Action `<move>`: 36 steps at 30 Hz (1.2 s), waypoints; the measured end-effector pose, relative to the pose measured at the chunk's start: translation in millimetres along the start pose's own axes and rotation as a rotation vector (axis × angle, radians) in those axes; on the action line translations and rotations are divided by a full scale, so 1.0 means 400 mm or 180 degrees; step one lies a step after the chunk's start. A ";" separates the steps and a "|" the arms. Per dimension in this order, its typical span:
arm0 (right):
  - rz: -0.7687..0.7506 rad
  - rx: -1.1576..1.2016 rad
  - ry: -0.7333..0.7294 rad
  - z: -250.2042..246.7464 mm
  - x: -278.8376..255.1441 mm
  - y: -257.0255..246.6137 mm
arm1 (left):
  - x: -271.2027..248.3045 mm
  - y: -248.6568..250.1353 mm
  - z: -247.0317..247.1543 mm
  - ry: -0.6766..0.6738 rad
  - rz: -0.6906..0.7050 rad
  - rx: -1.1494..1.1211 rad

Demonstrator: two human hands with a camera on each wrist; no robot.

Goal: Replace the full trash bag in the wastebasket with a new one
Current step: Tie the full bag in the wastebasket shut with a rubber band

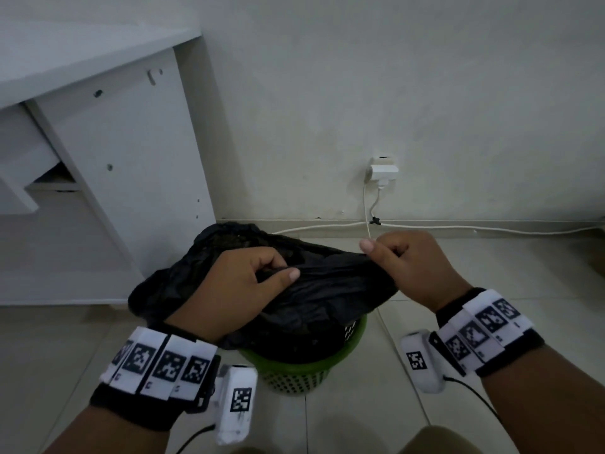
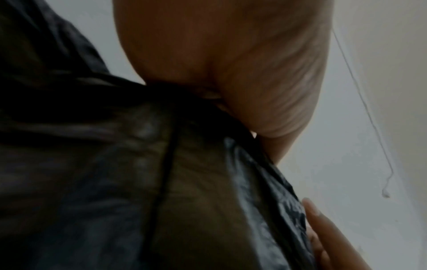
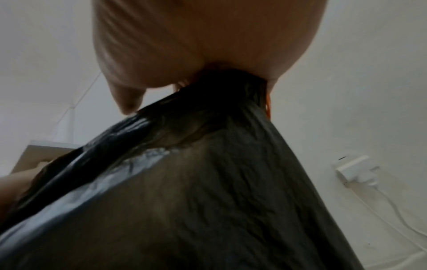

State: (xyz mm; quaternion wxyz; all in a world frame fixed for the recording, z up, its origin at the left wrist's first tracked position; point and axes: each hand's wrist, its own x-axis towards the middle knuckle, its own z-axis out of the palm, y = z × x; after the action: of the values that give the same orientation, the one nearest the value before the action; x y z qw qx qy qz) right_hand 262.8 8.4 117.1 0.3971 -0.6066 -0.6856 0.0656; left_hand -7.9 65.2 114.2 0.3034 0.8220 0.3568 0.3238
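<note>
A: Entry, head view. Where was the trash bag (image 1: 311, 290)?

B: Black, crumpled; it sat in the green wastebasket (image 1: 304, 365) and bulged up over the rim; the wastebasket stood on the tiled floor (image 1: 376, 421), near the wall (image 1: 360, 93) and beside the white cabinet (image 1: 131, 175).

A: Left hand (image 1: 235, 290)?

B: Fingers curled round a gathered fold of the bag's top, thumb laid across the plastic; grasping the bag; the left wrist view agreed, with the bag (image 2: 138, 182) bunched into the left hand (image 2: 231, 64).

A: Right hand (image 1: 409, 267)?

B: Clenched on the opposite edge of the same bag, film pinched under thumb and curled fingers; in the right wrist view the plastic (image 3: 208, 182) narrowed to a neck that ran straight into the right hand (image 3: 208, 36); the film looked stretched taut between the two hands.

A: Was the bag off the basket?

B: Could not tell how far; the lower part was still inside the rim; the near side of the wastebasket showed below it.

A: Surroundings?

B: A white wall socket (image 1: 383, 170) with a plug in it; a white cable (image 1: 425, 227) ran along the base of the wall; marker bands and a camera on each wrist.
</note>
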 end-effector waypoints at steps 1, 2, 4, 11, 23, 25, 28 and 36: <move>0.0034 -0.0024 -0.0024 -0.006 0.003 0.007 | -0.003 -0.004 -0.001 0.0000 0.0042 0.0035; 0.0064 -0.0165 -0.0064 -0.011 0.004 0.011 | -0.005 -0.007 0.000 -0.0001 0.0094 0.0104; 0.0109 -0.0662 -0.0279 -0.018 0.004 0.020 | -0.010 -0.016 0.000 0.0089 0.0145 0.0370; -0.0362 -0.1692 -0.0709 -0.034 -0.002 0.044 | -0.013 -0.069 -0.032 0.0165 -0.0143 0.1394; -0.0041 0.0495 -0.0184 -0.008 0.029 -0.114 | 0.023 0.092 0.070 -0.0501 -0.0234 -0.0555; 0.0157 0.1126 -0.0069 -0.007 0.034 -0.127 | 0.029 0.107 0.090 -0.0387 -0.0314 -0.0844; 0.0600 0.2077 0.0003 -0.008 0.030 -0.140 | 0.032 0.110 0.111 -0.0361 -0.0232 -0.0806; -0.0230 0.0095 -0.0684 -0.027 0.013 -0.080 | 0.041 0.084 0.093 0.0043 0.0140 -0.0291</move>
State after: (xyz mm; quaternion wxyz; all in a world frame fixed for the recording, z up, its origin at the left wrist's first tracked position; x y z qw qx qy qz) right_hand 244.8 0.5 145.2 0.3324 -0.5650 -0.7446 0.1261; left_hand 42.0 49.3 121.4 0.3311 0.8127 0.3255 0.3520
